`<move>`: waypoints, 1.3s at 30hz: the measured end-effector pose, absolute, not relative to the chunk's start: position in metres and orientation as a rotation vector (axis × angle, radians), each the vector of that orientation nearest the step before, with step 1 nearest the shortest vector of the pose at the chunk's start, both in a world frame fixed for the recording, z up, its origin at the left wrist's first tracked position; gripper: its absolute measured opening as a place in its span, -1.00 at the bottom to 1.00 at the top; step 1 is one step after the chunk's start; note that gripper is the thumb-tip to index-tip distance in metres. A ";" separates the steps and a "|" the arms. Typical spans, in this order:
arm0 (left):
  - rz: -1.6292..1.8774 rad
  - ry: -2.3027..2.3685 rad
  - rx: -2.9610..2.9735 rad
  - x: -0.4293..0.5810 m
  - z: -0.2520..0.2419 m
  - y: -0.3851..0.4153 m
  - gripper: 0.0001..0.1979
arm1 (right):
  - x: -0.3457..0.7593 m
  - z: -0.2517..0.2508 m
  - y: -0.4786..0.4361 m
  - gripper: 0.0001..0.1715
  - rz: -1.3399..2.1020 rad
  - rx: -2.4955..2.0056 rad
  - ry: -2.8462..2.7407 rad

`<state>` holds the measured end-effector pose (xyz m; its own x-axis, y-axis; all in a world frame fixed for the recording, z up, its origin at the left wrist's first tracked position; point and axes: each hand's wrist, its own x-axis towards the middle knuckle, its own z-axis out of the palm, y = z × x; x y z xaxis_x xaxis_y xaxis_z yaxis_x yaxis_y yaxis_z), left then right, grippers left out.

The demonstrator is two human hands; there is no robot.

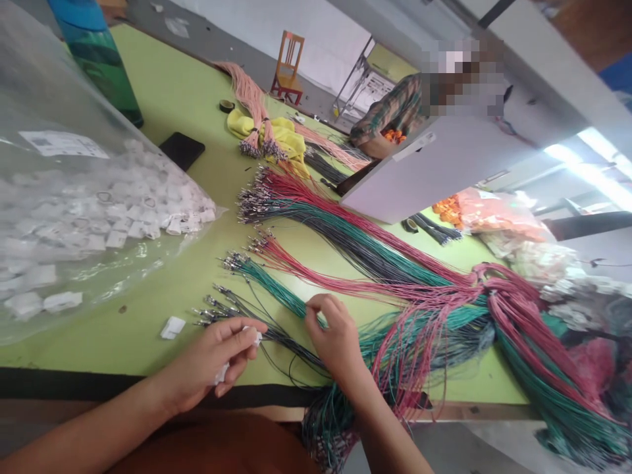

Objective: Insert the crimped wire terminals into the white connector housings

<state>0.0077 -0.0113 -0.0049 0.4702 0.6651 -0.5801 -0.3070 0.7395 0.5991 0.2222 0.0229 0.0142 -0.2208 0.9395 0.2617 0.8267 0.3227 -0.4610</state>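
Your table [128, 352] has a light-green top. At the left of the frame, it carries a clear bag [99, 197] of white pieces; near it, at lower left, lies one loose white piece [172, 327]. At upper left, locate the green bottle [101, 59] and black phone [182, 151]. At upper centre, note the tape roll [227, 106] and yellow cloth [292, 139]. Across your centre and right, red wires [301, 187], green wires [276, 286] and dark wires [336, 234] lie in bundles.

Bare forearms [116, 415], seemingly plain brown garment [237, 447]
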 end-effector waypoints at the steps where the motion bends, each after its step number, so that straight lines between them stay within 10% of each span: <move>1: 0.617 0.893 0.462 0.008 -0.005 -0.011 -0.63 | 0.222 0.021 0.021 -0.83 0.372 -1.560 -2.030; 11: 0.568 0.853 0.668 0.006 -0.011 -0.020 -0.68 | 0.173 0.056 0.008 -0.92 1.533 -1.253 -1.699; 39: 0.659 0.860 0.380 0.004 -0.006 -0.012 -0.74 | 0.193 0.033 -0.007 -0.87 0.865 -1.464 -2.028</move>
<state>0.0039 -0.0116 -0.0057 0.4748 0.6695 -0.5712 -0.3769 0.7412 0.5555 0.1927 -0.0068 0.0326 -0.3048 0.9521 0.0242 0.6413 0.2239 -0.7339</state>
